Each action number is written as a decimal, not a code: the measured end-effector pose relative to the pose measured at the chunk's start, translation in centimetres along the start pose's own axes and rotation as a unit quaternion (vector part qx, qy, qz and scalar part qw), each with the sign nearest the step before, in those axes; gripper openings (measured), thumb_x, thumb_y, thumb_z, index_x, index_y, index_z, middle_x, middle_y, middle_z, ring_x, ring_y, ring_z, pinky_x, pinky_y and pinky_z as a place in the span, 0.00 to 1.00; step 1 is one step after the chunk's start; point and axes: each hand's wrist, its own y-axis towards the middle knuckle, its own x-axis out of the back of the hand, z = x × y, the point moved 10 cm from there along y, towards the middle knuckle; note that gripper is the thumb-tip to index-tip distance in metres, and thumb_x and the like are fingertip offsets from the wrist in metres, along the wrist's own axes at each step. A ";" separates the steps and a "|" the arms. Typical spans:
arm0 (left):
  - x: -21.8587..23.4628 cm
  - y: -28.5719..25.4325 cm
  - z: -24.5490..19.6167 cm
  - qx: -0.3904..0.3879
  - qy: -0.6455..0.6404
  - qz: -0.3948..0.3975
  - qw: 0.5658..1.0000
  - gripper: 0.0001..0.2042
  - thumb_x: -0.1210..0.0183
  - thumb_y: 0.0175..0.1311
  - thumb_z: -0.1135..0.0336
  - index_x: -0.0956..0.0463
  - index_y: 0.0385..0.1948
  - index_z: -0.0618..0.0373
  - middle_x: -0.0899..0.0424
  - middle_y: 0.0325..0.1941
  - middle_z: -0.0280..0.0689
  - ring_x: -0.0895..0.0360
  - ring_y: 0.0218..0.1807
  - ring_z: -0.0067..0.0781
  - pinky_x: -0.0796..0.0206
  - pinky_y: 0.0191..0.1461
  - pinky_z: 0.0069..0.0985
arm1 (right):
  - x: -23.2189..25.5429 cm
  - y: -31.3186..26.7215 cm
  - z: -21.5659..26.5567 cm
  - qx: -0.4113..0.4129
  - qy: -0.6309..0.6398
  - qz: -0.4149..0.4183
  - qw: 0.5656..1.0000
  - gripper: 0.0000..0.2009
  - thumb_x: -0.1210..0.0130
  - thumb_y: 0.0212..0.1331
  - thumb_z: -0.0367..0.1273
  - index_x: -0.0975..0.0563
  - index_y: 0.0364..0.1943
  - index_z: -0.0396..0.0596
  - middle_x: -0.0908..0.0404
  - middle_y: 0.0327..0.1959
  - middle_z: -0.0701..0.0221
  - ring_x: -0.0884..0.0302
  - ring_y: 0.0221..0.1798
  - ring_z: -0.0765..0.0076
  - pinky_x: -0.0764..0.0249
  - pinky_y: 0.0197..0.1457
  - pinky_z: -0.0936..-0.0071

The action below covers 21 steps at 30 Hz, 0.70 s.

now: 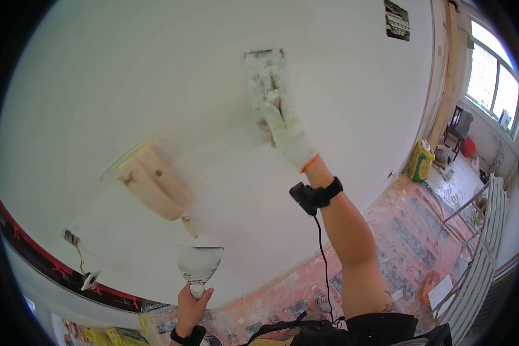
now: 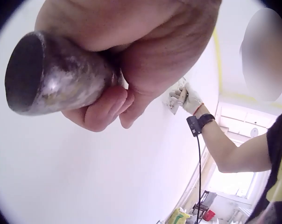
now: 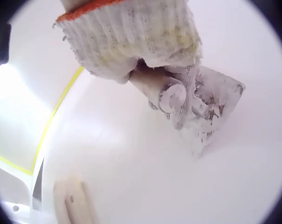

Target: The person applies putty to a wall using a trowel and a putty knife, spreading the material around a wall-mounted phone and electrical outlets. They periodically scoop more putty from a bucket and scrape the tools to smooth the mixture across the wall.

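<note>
My right hand [image 1: 288, 135], in a white knit glove with an orange cuff, grips the handle of a plastering trowel [image 1: 264, 66]. Its putty-smeared rectangular blade lies against the white wall [image 1: 340, 81]. In the right wrist view the gloved fingers wrap the round handle [image 3: 152, 86], beside the caked blade [image 3: 220, 91]. Lower down, my bare left hand [image 1: 191, 308] holds a putty knife [image 1: 199, 264], its wide blade pointing up in front of the wall. The left wrist view shows the worn metal end of its handle [image 2: 71, 77] in the curled fingers.
A beige fixture [image 1: 155, 181] juts from the wall left of the trowel. Wires hang from a wall box [image 1: 72, 236] at lower left; another recessed box [image 1: 397, 21] is at upper right. A slatted metal bench [image 1: 481, 259] and yellow sack [image 1: 422, 161] stand on the littered floor.
</note>
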 end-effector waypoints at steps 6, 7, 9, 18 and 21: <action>-8.4 3.6 -6.3 0.002 -0.012 0.015 1.000 0.13 0.30 0.61 0.65 0.23 0.36 0.63 0.22 0.20 0.34 0.27 0.21 0.23 0.34 0.28 0.26 | 13.6 6.4 -6.8 -0.100 0.095 0.008 0.990 0.19 0.52 0.76 0.48 0.27 0.53 0.47 0.22 0.30 0.71 0.28 0.24 0.77 0.29 0.26 0.71; -9.9 4.1 -7.5 -0.002 -0.010 0.021 1.000 0.13 0.30 0.61 0.65 0.24 0.35 0.63 0.22 0.19 0.33 0.28 0.20 0.22 0.35 0.26 0.25 | 15.6 7.2 -7.2 -0.097 0.099 0.007 0.990 0.19 0.52 0.76 0.48 0.27 0.53 0.47 0.22 0.30 0.71 0.28 0.24 0.77 0.29 0.26 0.71; -11.9 4.1 -9.0 0.001 -0.002 0.022 1.000 0.13 0.29 0.62 0.64 0.24 0.34 0.62 0.23 0.18 0.32 0.29 0.18 0.21 0.36 0.24 0.25 | 18.9 7.9 -8.5 -0.109 0.117 -0.022 0.987 0.17 0.51 0.75 0.48 0.27 0.51 0.51 0.23 0.29 0.74 0.30 0.23 0.83 0.32 0.25 0.77; -17.5 5.8 -12.6 0.042 -0.013 0.038 0.998 0.15 0.29 0.62 0.62 0.25 0.33 0.62 0.23 0.19 0.30 0.27 0.18 0.19 0.34 0.24 0.23 | 11.7 7.3 -3.9 -0.038 0.131 0.165 0.977 0.18 0.51 0.77 0.46 0.24 0.50 0.45 0.21 0.27 0.73 0.29 0.21 0.80 0.30 0.26 0.75; -17.4 6.1 -12.5 0.057 -0.008 0.023 0.998 0.15 0.29 0.62 0.62 0.24 0.34 0.62 0.22 0.20 0.30 0.27 0.19 0.18 0.34 0.23 0.22 | 15.9 11.0 -7.3 0.030 0.100 0.067 0.992 0.18 0.51 0.77 0.46 0.24 0.50 0.43 0.19 0.28 0.72 0.27 0.22 0.79 0.29 0.29 0.76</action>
